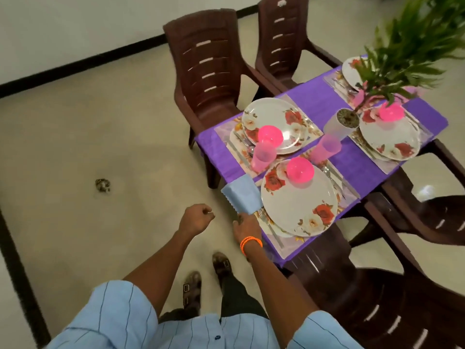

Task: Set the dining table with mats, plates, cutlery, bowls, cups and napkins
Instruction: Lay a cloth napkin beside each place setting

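Nearest the camera we noted striped blue sleeves at the bottom of the frame, with both arms reaching up toward centre. Of the hands, the right hand (245, 226), wearing an orange wristband, pinched the lower edge of a pale blue napkin (241, 196); the left hand (198, 217) was clenched over the floor and grasped nothing.

The napkin lay at the near corner of the purple-covered counter (314, 102), centre frame, just beside the nearest floral plate (299, 200), with part of it hanging past the edge. A fork (266, 220) lay between hand and plate.

We judged the napkins to be the outstanding item; only this one was visible. Risks noted: the overhanging napkin could slide to the floor on release; a careless withdrawal could knock the fork; the pink cup (263, 156) stood close enough to tip if the cloth were tugged.
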